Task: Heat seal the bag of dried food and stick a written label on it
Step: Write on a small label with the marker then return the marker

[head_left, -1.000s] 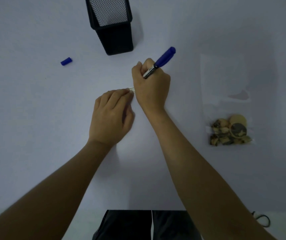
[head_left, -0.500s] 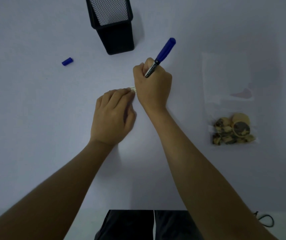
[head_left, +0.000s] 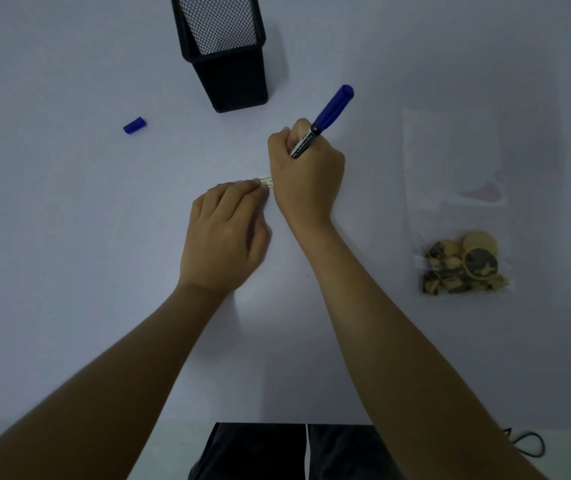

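My right hand (head_left: 306, 174) grips a blue marker (head_left: 325, 116), its blue end pointing up and away and its tip hidden under my fist. A small white label (head_left: 266, 181) lies on the table between my hands; only a sliver shows. My left hand (head_left: 225, 233) rests on the table with its fingertips pressing on the label's near edge. A clear bag of dried food (head_left: 459, 209) lies flat to the right, apart from both hands, with brown slices bunched at its near end.
A black mesh pen holder (head_left: 226, 67) stands at the back centre. The blue marker cap (head_left: 134, 125) lies at the back left. A dark cable (head_left: 528, 445) shows below the table's front edge at the lower right.
The marker's blue end has swung from a low tilt to steeper, then slightly back. My hands and the label have stayed in place.
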`<control>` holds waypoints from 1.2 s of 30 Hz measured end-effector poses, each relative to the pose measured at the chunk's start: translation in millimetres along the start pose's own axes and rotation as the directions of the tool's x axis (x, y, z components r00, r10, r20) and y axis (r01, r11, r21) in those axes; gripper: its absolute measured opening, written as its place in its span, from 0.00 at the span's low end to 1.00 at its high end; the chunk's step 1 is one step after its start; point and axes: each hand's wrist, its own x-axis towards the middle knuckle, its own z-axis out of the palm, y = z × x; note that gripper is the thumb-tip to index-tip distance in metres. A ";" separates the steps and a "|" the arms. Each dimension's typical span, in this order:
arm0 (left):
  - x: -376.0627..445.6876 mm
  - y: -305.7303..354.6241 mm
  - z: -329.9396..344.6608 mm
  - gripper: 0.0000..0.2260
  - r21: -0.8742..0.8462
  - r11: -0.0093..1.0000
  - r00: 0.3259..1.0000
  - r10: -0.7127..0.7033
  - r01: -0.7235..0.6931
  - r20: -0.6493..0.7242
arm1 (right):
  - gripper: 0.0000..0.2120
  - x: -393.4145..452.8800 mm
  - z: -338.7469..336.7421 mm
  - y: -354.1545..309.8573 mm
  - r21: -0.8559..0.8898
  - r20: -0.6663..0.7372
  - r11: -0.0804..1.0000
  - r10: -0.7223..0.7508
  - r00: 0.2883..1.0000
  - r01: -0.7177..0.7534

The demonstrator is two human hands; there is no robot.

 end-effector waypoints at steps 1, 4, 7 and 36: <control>0.3 -0.3 -0.1 0.17 0.001 1.000 1.000 0.000 0.000 -0.001 | 0.15 0.1 0.0 0.4 0.003 -0.004 1.000 0.001 1.000 -0.001; 0.4 -0.7 0.1 0.17 0.007 1.000 1.000 0.005 -0.005 -0.001 | 0.15 0.3 0.2 0.8 0.000 -0.012 1.000 -0.008 1.000 0.008; -0.8 -0.2 0.1 0.17 0.007 1.000 1.000 0.004 -0.004 -0.003 | 0.15 -0.4 -0.2 0.4 -0.020 -0.002 1.000 -0.011 1.000 0.011; -2.2 -0.6 -0.3 0.17 0.008 1.000 1.000 0.003 -0.003 -0.007 | 0.15 -2.5 -1.1 0.1 -0.015 0.004 0.999 -0.032 0.999 0.032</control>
